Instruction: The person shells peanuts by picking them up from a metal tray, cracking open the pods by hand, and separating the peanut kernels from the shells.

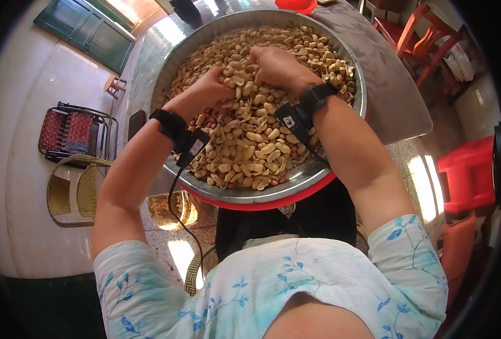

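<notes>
A wide round metal tray [261, 196] holds a heap of peanuts in their shells [250, 152], with some reddish shelled kernels and split shells among them. Toward the far side of the heap, my left hand [208, 90] curls its fingers around peanuts, palm facing inward. Close by on the right, my right hand [278, 68] is closed with its knuckles up and fingertips down among the peanuts. A clump of peanuts lies raised between the two hands. The fingertips of both are partly hidden. Each wrist wears a black strap with a small device.
Beneath the tray, a red rim [250, 206] shows above my lap. The tray rests by a grey patterned table [391, 107]. A red bowl [295, 5] stands at the far edge. Below left is a basket [174, 212]; chairs [425, 39] and red stools [468, 175] stand right.
</notes>
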A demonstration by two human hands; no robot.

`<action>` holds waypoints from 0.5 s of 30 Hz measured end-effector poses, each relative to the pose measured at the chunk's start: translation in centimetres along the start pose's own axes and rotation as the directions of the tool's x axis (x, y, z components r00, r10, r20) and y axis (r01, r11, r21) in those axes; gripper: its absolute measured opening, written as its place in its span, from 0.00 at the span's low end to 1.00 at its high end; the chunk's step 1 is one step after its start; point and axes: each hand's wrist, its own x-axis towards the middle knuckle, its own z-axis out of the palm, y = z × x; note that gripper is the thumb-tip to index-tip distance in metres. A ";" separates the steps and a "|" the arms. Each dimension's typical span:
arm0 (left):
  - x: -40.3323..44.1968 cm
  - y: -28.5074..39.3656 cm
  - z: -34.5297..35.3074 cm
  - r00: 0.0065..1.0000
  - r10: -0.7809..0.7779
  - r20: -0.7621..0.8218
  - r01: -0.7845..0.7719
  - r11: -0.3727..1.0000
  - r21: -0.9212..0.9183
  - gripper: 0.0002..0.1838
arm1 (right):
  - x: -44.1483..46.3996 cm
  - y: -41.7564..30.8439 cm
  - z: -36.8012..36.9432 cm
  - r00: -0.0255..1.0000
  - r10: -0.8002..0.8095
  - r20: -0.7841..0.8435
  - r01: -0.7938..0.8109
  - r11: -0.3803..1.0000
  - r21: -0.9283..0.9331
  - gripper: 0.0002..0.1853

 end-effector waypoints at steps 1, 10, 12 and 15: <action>0.9 0.5 0.1 0.997 0.054 0.046 -0.053 0.998 -0.027 0.36 | 0.2 0.1 0.1 1.000 0.003 -0.003 -0.003 1.000 0.002 0.15; 4.7 4.3 -1.2 0.964 0.258 0.067 -0.233 0.937 -0.262 0.22 | 1.5 0.8 -1.0 0.957 0.284 -0.061 -0.289 0.949 -0.126 0.16; 5.8 4.6 -2.2 0.971 0.229 0.062 -0.222 0.970 -0.098 0.18 | 1.5 0.9 -1.0 0.951 0.290 -0.108 -0.301 0.946 -0.117 0.17; 5.9 5.1 -3.6 0.978 0.202 0.055 -0.209 0.959 0.194 0.13 | 1.8 1.1 -1.2 0.947 0.306 -0.101 -0.312 0.948 -0.061 0.15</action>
